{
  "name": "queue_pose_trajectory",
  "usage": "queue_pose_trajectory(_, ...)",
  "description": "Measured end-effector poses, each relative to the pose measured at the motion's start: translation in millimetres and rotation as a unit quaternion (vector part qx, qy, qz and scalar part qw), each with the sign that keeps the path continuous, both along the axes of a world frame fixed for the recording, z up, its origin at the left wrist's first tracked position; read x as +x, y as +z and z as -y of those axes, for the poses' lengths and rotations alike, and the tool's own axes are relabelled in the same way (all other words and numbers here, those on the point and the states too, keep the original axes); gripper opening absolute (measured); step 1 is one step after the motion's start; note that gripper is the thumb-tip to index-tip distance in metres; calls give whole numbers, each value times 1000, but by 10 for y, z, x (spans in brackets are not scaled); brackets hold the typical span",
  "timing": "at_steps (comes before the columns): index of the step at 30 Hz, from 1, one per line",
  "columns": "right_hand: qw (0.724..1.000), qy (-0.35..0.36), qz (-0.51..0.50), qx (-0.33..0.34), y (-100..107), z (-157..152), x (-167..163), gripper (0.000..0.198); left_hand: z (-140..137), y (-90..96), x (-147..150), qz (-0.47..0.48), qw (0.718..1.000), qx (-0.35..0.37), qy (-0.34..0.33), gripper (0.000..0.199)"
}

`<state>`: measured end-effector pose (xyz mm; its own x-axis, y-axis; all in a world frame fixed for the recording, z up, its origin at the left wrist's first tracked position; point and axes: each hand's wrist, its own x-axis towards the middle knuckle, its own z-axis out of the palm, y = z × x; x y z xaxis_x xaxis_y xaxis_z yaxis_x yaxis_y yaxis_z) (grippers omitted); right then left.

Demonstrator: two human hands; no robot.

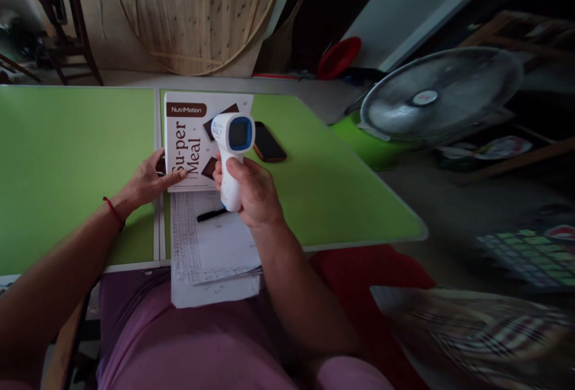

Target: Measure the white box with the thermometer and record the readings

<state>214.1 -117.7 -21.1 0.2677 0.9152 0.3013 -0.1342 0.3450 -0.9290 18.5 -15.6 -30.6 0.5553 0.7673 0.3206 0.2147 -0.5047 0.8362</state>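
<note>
My right hand (256, 189) is wrapped round the handle of a white and blue infrared thermometer (231, 144), its dark screen turned towards me. Behind it a white box (185, 138) marked "NutriMotion Su-per Meal" lies on the green table. Gripping that box at its left edge is my left hand (150, 177), thumb on top and the other fingers at the side, partly hidden. Below the box are papers (215, 246) covered in writing, with a black pen (211, 215) on them. The thermometer hides part of the box's right side.
A dark phone (269, 141) lies right of the box on the green table (81, 168). Beyond the table's right edge stands a large fan (440, 93). A red stool (368, 270) and a checked cloth (485, 330) are at the lower right.
</note>
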Motion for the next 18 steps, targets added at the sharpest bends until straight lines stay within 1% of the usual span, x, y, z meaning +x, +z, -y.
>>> queue_pose_trajectory(2,1000,1,1,1,-4,3,-3,48,-6,-3,-1,-2,1000,4,5,66)
queue_pose_trajectory(8,1000,-4,-5,-9,-8,5,2,48,-8,-7,0,3,1000,16,12,60)
queue_pose_trajectory(12,1000,4,18,-10,-14,-1,7,46,-31,-25,-9,-2,999,19,26,61)
queue_pose_trajectory(15,1000,9,20,-9,-9,24,8,46,-65,-66,-20,5,1000,-7,20,64)
queue_pose_trajectory(18,1000,-6,27,7,13,98,66,44,-80,-107,-23,24,998,-58,13,71)
